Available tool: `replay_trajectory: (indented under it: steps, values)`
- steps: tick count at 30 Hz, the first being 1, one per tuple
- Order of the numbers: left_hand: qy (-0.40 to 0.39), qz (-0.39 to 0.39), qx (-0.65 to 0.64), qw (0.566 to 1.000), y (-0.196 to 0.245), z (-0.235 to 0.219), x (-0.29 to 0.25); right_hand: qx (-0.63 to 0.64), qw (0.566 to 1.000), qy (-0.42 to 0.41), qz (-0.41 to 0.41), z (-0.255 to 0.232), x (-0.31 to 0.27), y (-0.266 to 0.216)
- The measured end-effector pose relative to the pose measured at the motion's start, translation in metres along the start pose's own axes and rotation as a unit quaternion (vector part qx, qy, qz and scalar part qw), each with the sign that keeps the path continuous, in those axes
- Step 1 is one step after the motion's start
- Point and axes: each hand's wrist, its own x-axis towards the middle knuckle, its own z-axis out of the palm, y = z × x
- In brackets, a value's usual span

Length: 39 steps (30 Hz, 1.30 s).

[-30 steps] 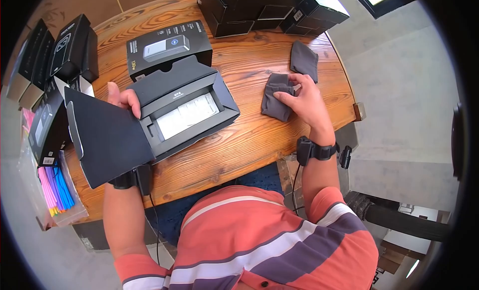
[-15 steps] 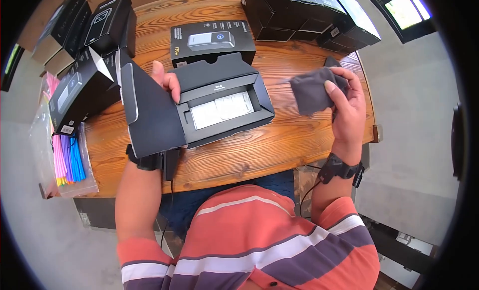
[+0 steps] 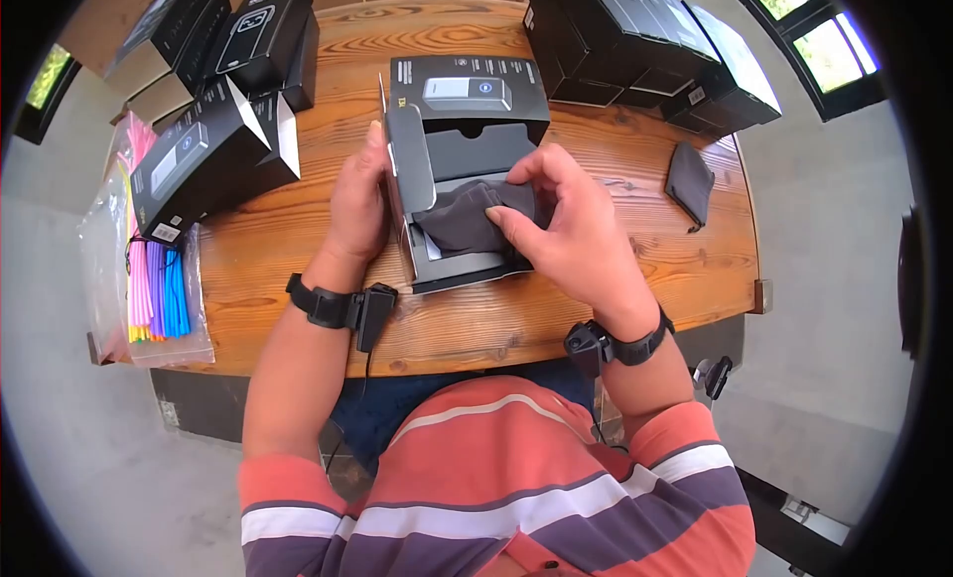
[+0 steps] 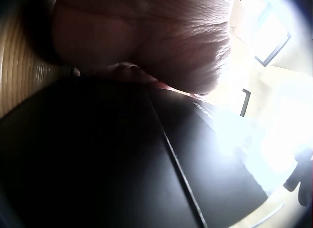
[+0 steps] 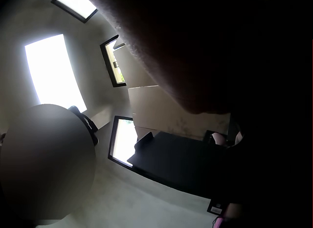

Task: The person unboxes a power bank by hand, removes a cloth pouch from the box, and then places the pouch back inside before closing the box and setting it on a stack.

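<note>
A black box (image 3: 467,266) stands with its end flap (image 3: 409,165) raised on the left and its back flap (image 3: 476,152) up. My left hand (image 3: 359,202) holds the box from the left, its palm against the raised flap and its thumb pointing up; most of its fingers are hidden. In the left wrist view, the palm (image 4: 146,32) lies close over the dark box face (image 4: 98,154). With thumb and fingers, my right hand (image 3: 571,215) pinches a dark grey cloth pouch (image 3: 467,217), which lies in the box's opening and covers most of the white papers.
Another grey pouch (image 3: 688,183) lies at the right. Behind the open box sits a closed printed box (image 3: 467,91). More black boxes stand at the back right (image 3: 615,41) and left (image 3: 208,165). A plastic bag of coloured straws (image 3: 164,289) lies at the left edge.
My right hand has lifted the pouch off the table and carried it left into the open box. The end flap now stands upright, and my left hand has shifted to its outer side.
</note>
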Motion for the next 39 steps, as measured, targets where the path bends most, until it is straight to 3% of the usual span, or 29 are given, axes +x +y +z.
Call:
replay_trajectory:
  steps: [2, 4, 6, 8, 12, 15, 17, 24, 25, 26, 27, 28, 29, 30, 32, 33, 34, 35, 39]
  values:
    - [-0.015, -0.040, 0.028, 0.999, -0.003, -0.019, -0.006, -0.048, 0.997, -0.039, 0.041, -0.002, -0.006, -0.006]
    - [-0.037, -0.071, 0.057, 0.995, 0.000, -0.017, -0.004, -0.143, 0.988, -0.038, -0.051, -0.003, 0.000, -0.007]
    - [0.017, -0.092, 0.007, 0.996, 0.003, -0.004, -0.005, -0.177, 0.980, -0.035, -0.083, -0.004, 0.007, -0.005]
    - [0.030, -0.087, 0.040, 0.995, 0.009, 0.007, -0.008, -0.294, 0.945, -0.055, -0.134, -0.004, 0.012, -0.003]
    - [0.045, -0.060, 0.005, 0.997, 0.011, 0.013, -0.007, -0.333, 0.927, -0.096, -0.140, 0.001, 0.019, 0.002]
    - [0.046, -0.062, 0.021, 0.997, 0.016, 0.016, -0.007, -0.350, 0.924, -0.134, -0.071, -0.001, 0.023, -0.010]
    - [0.045, -0.095, 0.039, 0.994, 0.017, 0.011, -0.005, -0.322, 0.933, -0.118, -0.108, -0.002, 0.025, -0.008]
    - [0.025, -0.077, 0.032, 0.996, 0.003, -0.007, -0.001, -0.327, 0.918, -0.156, -0.162, -0.002, 0.023, 0.008]
    - [-0.092, -0.077, -0.117, 0.986, -0.009, -0.026, 0.006, -0.320, 0.917, -0.182, -0.152, -0.007, 0.023, 0.002]
    - [-0.205, -0.074, -0.261, 0.940, -0.016, -0.036, 0.009, -0.311, 0.916, -0.209, -0.141, -0.011, 0.024, -0.001]
    - [-0.205, -0.075, -0.261, 0.940, -0.008, -0.023, 0.005, -0.310, 0.917, -0.209, -0.141, -0.014, 0.023, -0.001]
    - [-0.069, -0.086, -0.142, 0.984, 0.008, 0.003, -0.002, -0.298, 0.920, -0.209, -0.147, -0.018, 0.022, 0.000]
    - [0.069, -0.094, -0.017, 0.993, 0.016, 0.017, -0.006, -0.285, 0.923, -0.209, -0.153, -0.019, 0.021, 0.001]
    - [0.068, -0.095, -0.017, 0.993, 0.008, 0.005, -0.004, -0.285, 0.923, -0.208, -0.153, -0.018, 0.021, 0.003]
    - [-0.162, -0.043, -0.186, 0.968, -0.014, -0.031, 0.004, -0.277, 0.930, -0.209, -0.120, -0.013, 0.021, 0.007]
    - [-0.163, -0.043, -0.186, 0.968, -0.005, -0.017, 0.002, -0.277, 0.930, -0.208, -0.120, -0.011, 0.021, 0.007]
    - [-0.037, -0.060, -0.086, 0.994, 0.013, 0.011, -0.003, -0.286, 0.928, -0.207, -0.117, -0.009, 0.022, 0.007]
    - [0.089, -0.075, 0.017, 0.993, 0.026, 0.030, -0.007, -0.294, 0.926, -0.206, -0.113, -0.007, 0.022, 0.006]
    - [0.118, -0.066, 0.006, 0.991, 0.028, 0.034, -0.007, -0.323, 0.914, -0.225, -0.102, -0.002, 0.022, 0.000]
